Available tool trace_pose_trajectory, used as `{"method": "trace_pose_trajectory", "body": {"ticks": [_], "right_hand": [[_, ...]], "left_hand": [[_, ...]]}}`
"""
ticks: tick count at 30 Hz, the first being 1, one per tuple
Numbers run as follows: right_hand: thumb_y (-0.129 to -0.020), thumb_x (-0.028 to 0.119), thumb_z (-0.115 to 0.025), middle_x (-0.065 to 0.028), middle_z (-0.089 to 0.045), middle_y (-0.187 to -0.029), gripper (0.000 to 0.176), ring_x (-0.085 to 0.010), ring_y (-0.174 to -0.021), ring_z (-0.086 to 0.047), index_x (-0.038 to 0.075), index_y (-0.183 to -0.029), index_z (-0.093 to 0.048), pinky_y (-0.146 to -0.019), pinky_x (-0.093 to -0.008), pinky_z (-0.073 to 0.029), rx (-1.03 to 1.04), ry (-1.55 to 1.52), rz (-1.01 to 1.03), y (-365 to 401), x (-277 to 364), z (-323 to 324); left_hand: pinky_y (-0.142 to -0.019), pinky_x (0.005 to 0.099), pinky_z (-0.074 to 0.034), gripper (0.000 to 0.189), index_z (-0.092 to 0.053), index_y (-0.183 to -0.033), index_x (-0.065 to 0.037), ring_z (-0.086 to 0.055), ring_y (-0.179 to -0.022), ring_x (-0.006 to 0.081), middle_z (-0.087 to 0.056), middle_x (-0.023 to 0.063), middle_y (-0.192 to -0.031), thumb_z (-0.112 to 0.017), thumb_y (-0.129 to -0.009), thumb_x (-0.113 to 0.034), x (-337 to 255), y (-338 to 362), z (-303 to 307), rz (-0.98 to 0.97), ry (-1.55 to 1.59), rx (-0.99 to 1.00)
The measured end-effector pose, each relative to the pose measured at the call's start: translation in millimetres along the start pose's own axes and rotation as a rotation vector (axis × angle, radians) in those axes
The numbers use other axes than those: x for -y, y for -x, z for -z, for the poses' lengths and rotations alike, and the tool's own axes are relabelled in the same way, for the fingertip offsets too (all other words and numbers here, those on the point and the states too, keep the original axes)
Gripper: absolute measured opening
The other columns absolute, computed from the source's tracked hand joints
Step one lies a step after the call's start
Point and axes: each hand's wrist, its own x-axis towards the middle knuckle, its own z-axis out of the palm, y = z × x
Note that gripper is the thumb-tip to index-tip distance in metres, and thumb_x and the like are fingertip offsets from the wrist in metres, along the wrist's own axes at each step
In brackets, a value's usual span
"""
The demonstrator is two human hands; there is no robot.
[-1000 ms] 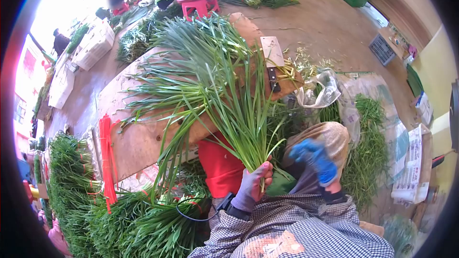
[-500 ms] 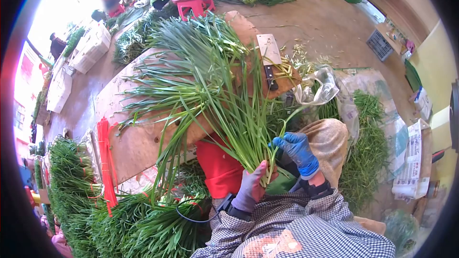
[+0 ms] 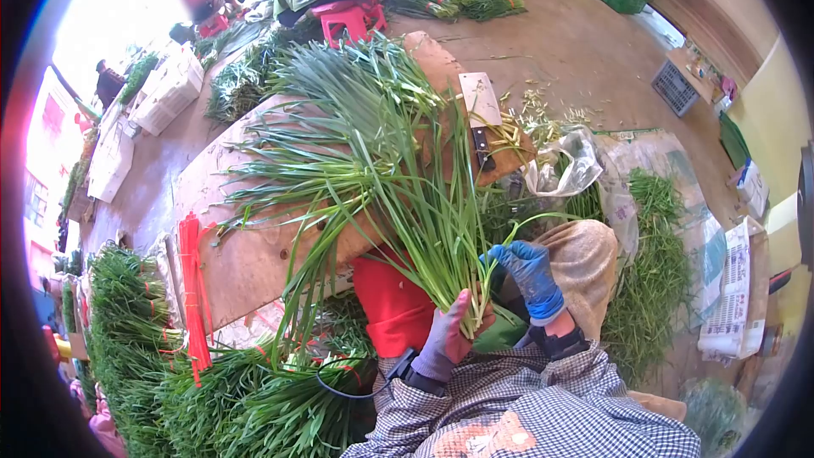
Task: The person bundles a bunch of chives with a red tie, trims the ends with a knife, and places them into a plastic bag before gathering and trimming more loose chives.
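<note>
My left hand [image 3: 454, 335], in a grey-purple glove, is closed around the pale lower stems of a bunch of garlic chives [image 3: 451, 259]. Their long green leaves fan up and left over the wooden board [image 3: 233, 280]. Beside the stems, my right hand [image 3: 532, 280], in a blue glove, pinches a single chive leaf [image 3: 536, 219] that bends off to the right; its fingertips partly hide it. More loose chives [image 3: 326, 89] lie heaped on the board. A cleaver [image 3: 481, 102] with a black handle rests at the board's right end, among cut stem ends [image 3: 509, 131].
Red ties [image 3: 193, 297] hang over the board's left edge. Tied chive bundles [image 3: 254, 399] are stacked at lower left. A clear plastic bag [image 3: 572, 161] and scattered greens [image 3: 649, 263] lie to the right. A red stool [image 3: 346, 21] and other people are farther back.
My right hand has shifted slightly, and the leaf it pinches now bends farther right and lower. My left hand keeps its hold on the bunch. The view has tilted a little.
</note>
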Motion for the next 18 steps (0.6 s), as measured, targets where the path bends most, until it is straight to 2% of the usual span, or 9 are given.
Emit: {"method": "trace_pose_trajectory", "body": {"ticks": [3, 5, 7, 8, 9, 11, 12, 15, 18], "right_hand": [[-0.089, 0.018, -0.068, -0.0026, -0.07, -0.076, 0.018, -0.0048, -0.068, -0.056, 0.0, -0.089, -0.072, -0.062, -0.025, -0.046, 0.001, -0.01, -0.019, -2.0, -4.4, 2.7], [-0.088, 0.019, -0.069, -0.0063, -0.066, -0.069, 0.02, -0.0061, -0.063, -0.053, 0.0, -0.084, -0.07, -0.058, -0.0275, -0.044, -0.007, 0.0, 0.003, -3.7, -9.0, 1.1], [-0.087, 0.022, -0.07, -0.0108, -0.058, -0.061, 0.026, -0.0118, -0.056, -0.05, -0.001, -0.075, -0.065, -0.054, -0.0321, -0.041, 0.096, 0.234, 0.062, -3.6, -13.0, 1.2], [-0.085, 0.025, -0.072, -0.0146, -0.051, -0.06, 0.033, -0.021, -0.053, -0.047, -0.001, -0.069, -0.058, -0.054, -0.0363, -0.039, 0.122, 0.235, 0.015, -2.0, -8.2, -1.7], [-0.085, 0.025, -0.072, -0.0146, -0.051, -0.06, 0.033, -0.021, -0.053, -0.047, -0.001, -0.069, -0.058, -0.054, -0.0363, -0.039, 0.12, 0.235, 0.01, -1.3, -4.1, -2.7], [-0.081, 0.02, -0.075, -0.0081, -0.054, -0.065, 0.025, -0.0176, -0.058, -0.051, 0.001, -0.071, -0.061, -0.055, -0.0333, -0.041, 0.171, 0.52, 0.176, 0.4, 1.6, -2.6], [-0.077, 0.021, -0.077, -0.0098, -0.053, -0.067, 0.021, -0.023, -0.06, -0.052, 0.004, -0.074, -0.064, -0.056, -0.0333, -0.043, 0.191, 0.577, 0.221, 1.0, 2.9, 0.6], [-0.075, 0.02, -0.078, -0.0079, -0.057, -0.068, 0.018, -0.0208, -0.063, -0.056, 0.005, -0.077, -0.067, -0.059, -0.0322, -0.045, 0.123, 0.725, 0.32, 12.3, 21.5, 5.5], [-0.073, 0.02, -0.079, -0.0073, -0.059, -0.07, 0.018, -0.0221, -0.067, -0.06, 0.007, -0.08, -0.07, -0.061, -0.0331, -0.048, 0.149, 0.568, 0.274, 32.2, 40.9, 4.6]], "left_hand": [[-0.085, 0.0366, -0.054, 0.045, -0.049, -0.128, -0.005, -0.062, -0.094, 0.0185, -0.062, 0.0098, -0.109, -0.056, -0.095, -0.034, -2.9, 1.1, 2.1, 0.048, 0.09, 0.031], [-0.091, 0.0385, -0.052, 0.046, -0.048, -0.13, -0.005, -0.063, -0.097, 0.0189, -0.061, 0.0119, -0.116, -0.054, -0.096, -0.035, -0.5, -0.8, 4.6, 0.061, 0.105, 0.043], [-0.092, 0.0396, -0.052, 0.042, -0.048, -0.13, -0.006, -0.063, -0.097, 0.019, -0.061, 0.0121, -0.118, -0.055, -0.096, -0.03, 1.8, -3.8, 3.6, 0.022, 0.001, 0.086], [-0.093, 0.0413, -0.052, 0.039, -0.049, -0.129, -0.005, -0.063, -0.096, 0.0183, -0.062, 0.0102, -0.114, -0.056, -0.095, -0.023, -0.5, -4.1, 1.1, 0.05, -0.013, 0.058], [-0.093, 0.0413, -0.052, 0.039, -0.049, -0.129, -0.005, -0.063, -0.096, 0.0183, -0.062, 0.0102, -0.114, -0.056, -0.095, -0.023, 0.2, -5.6, 0.9, 0.055, -0.012, 0.057], [-0.096, 0.0425, -0.05, 0.039, -0.05, -0.128, -0.004, -0.062, -0.095, 0.0177, -0.062, 0.0078, -0.109, -0.059, -0.094, -0.019, 4.4, -8.0, 3.1, 0.026, 0.0, 0.128], [-0.096, 0.0425, -0.05, 0.039, -0.05, -0.128, -0.004, -0.062, -0.095, 0.0177, -0.062, 0.0078, -0.109, -0.059, -0.094, -0.019, 5.7, -9.1, 3.6, 0.029, 0.002, 0.126], [-0.099, 0.0439, -0.048, 0.039, -0.049, -0.128, -0.004, -0.062, -0.094, 0.0171, -0.062, 0.006, -0.106, -0.06, -0.092, -0.017, 6.9, -15.1, 4.2, 0.03, 0.019, 0.137], [-0.099, 0.0405, -0.048, 0.039, -0.05, -0.127, -0.004, -0.062, -0.095, 0.0171, -0.062, 0.0053, -0.104, -0.06, -0.091, -0.014, 7.2, -23.1, 9.2, -0.007, 0.063, 0.092]]}}
